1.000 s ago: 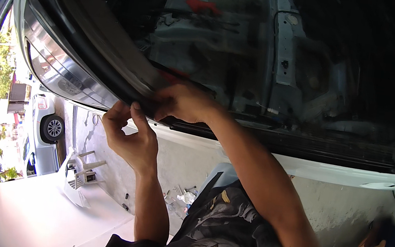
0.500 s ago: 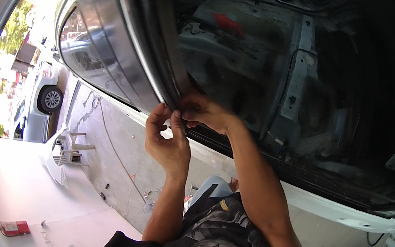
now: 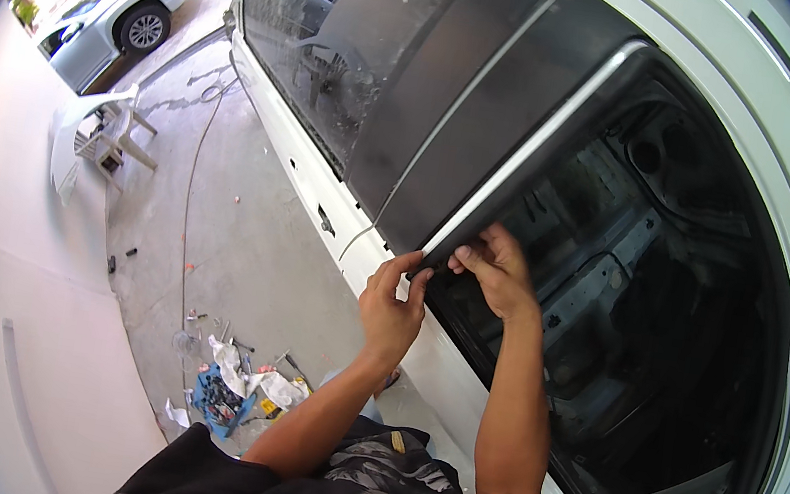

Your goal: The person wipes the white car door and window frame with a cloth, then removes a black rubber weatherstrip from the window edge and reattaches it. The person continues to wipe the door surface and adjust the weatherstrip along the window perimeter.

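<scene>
A silvery trim strip (image 3: 533, 153) edged by a black rubber seal (image 3: 572, 136) slants along the near side of a white car's rear window opening. My left hand (image 3: 391, 312) is closed at the strip's lower corner, pinching it between thumb and fingers. Just right of it, over the opening, my right hand (image 3: 502, 277) is closed, fingers curled and thumb against them beside the seal's inner edge. Whatever sits between those fingertips is hidden. Dark pillar panels (image 3: 479, 117) stand to the left of the strip, and the car's bare metal interior (image 3: 603, 276) shows through the opening.
Tools, rags and a blue bag of small parts (image 3: 222, 400) lie on the concrete floor (image 3: 252, 257). A hose (image 3: 193, 209) crosses it. At left are a chair (image 3: 112, 142) with a white curved panel, a white wall (image 3: 9, 193) and a parked vehicle (image 3: 126, 7).
The view has turned and shifted, bringing more of the car's side and the floor into sight. My left hand stays at the strip's lower corner; my right hand is slightly farther from it.
</scene>
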{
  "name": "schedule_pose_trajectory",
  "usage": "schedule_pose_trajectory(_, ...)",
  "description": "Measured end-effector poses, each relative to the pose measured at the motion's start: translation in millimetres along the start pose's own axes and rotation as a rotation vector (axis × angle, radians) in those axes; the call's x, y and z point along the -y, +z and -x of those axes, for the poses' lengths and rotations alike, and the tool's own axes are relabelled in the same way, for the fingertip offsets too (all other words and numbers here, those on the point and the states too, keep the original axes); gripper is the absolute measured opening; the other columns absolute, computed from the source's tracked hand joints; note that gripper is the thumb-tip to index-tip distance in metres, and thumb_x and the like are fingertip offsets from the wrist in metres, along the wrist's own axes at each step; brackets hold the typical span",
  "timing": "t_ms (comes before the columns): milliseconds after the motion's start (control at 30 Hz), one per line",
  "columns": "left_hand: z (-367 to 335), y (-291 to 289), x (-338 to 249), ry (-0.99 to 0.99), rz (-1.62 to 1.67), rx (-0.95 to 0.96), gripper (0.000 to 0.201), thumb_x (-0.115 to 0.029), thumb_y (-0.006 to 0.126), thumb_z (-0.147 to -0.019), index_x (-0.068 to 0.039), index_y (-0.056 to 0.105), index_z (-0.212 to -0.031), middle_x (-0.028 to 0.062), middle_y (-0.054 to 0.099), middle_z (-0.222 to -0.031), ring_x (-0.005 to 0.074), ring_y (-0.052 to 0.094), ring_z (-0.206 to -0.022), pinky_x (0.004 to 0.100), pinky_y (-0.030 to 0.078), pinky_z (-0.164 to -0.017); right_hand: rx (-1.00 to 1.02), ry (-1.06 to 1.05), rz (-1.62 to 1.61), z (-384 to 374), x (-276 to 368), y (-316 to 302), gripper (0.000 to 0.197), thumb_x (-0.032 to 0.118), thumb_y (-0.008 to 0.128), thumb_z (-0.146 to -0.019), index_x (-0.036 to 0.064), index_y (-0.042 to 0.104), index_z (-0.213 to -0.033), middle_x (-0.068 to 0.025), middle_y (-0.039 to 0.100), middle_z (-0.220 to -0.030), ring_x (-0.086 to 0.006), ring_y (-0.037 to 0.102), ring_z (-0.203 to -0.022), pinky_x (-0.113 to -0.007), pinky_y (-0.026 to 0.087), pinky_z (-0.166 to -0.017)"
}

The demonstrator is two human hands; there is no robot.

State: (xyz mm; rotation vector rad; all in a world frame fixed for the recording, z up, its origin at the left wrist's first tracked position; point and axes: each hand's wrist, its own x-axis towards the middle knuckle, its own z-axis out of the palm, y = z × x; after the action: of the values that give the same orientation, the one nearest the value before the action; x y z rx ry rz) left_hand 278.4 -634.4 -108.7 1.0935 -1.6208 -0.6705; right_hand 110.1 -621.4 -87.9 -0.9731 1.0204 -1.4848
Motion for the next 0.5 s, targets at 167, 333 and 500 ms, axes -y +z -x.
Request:
schedule_pose_trajectory(167,8,3,18,-0.058,0.035,-0.052,0.025,-0.008,0.082,-0.083,-0.008,0.073,-0.107,0.0072,0.073,-0.094,0.0224,0.070,-0.085,0.0333,0.053,-0.078,-0.055,-0.039,0.098,7,15,16,0.036,0.018,0.069,-0.097,0.0017,0.056,-0.126,-0.0081,0.066,-0.103,-0.0146,0.067,-0.083,-0.028,0.055,-0.074)
schedule_pose_trajectory(333,13,6,27,-0.087,0.019,-0.091,0.027,-0.009,0.084,-0.080,-0.009,0.073,-0.105,0.0042,0.072,-0.094,0.0213,0.066,-0.086,0.0339,0.049,-0.083,-0.268,-0.111,0.408,5,16,34,0.031,0.023,0.064,-0.100,-0.0027,0.059,-0.117,-0.0106,0.067,-0.095,-0.0165,0.068,-0.073,-0.028,0.056,-0.068)
schedule_pose_trajectory(500,8,8,35,0.003,0.019,-0.053,0.028,-0.009,0.084,-0.079,-0.009,0.068,-0.102,0.0032,0.067,-0.091,0.0198,0.062,-0.081,0.0334,0.043,-0.082,-0.199,-0.124,0.428,5,18,27,0.031,0.021,0.066,-0.099,-0.0034,0.058,-0.116,-0.0121,0.068,-0.095,-0.0178,0.069,-0.073,-0.029,0.058,-0.068)
